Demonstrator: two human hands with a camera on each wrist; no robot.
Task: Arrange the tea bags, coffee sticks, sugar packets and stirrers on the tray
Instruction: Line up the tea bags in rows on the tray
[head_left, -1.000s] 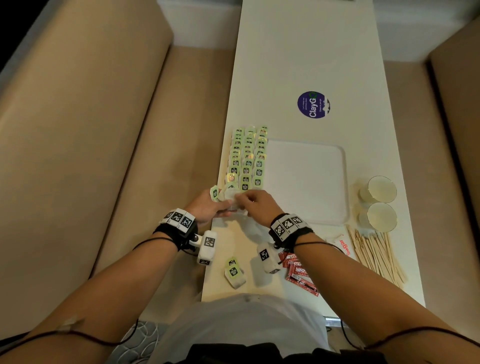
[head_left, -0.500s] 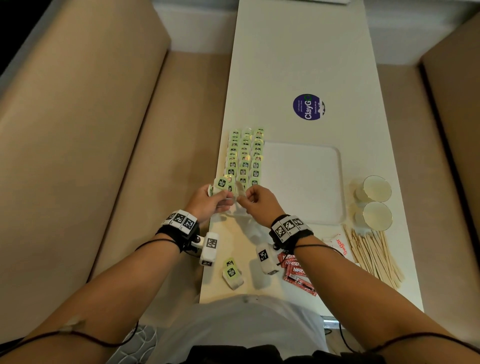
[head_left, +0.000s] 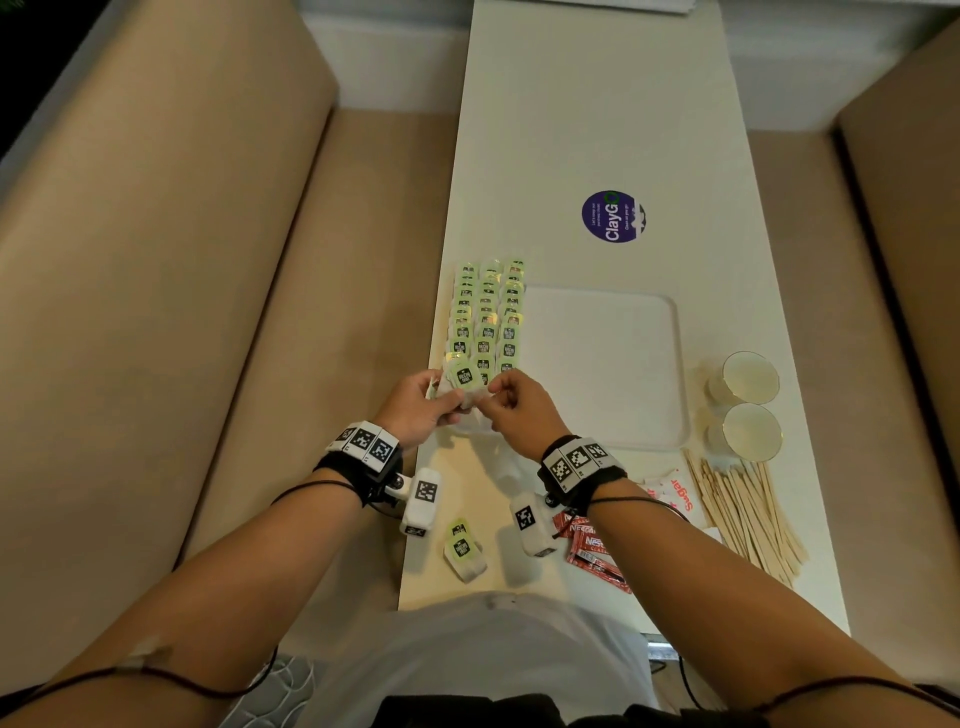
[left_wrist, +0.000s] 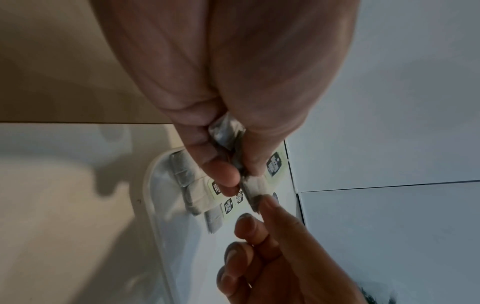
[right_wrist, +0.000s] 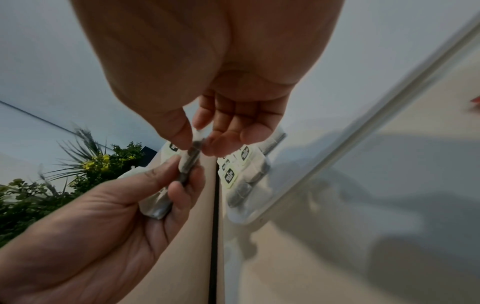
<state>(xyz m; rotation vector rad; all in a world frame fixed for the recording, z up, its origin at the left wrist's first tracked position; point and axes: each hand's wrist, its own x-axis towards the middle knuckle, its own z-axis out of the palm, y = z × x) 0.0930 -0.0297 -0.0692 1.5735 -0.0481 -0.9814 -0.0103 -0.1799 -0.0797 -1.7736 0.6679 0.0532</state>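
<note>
The person holds both hands together over the near left corner of the white tray (head_left: 613, 364). The left hand (head_left: 415, 410) has its fingers curled around a small bundle of tea bags (right_wrist: 161, 197), and the right hand (head_left: 519, 410) pinches one end of the same bundle between thumb and forefinger. On the left part of the tray, three rows of green-labelled tea bags (head_left: 488, 317) lie overlapping each other. Two more loose tea bags (head_left: 464, 551) lie on the table (head_left: 597, 104) near its front edge. Red coffee sticks (head_left: 592, 556), a sugar packet (head_left: 680, 493) and wooden stirrers (head_left: 743, 514) lie on the table at the right, outside the tray. Two paper cups (head_left: 748, 405) stand just beside the tray's right edge.
</note>
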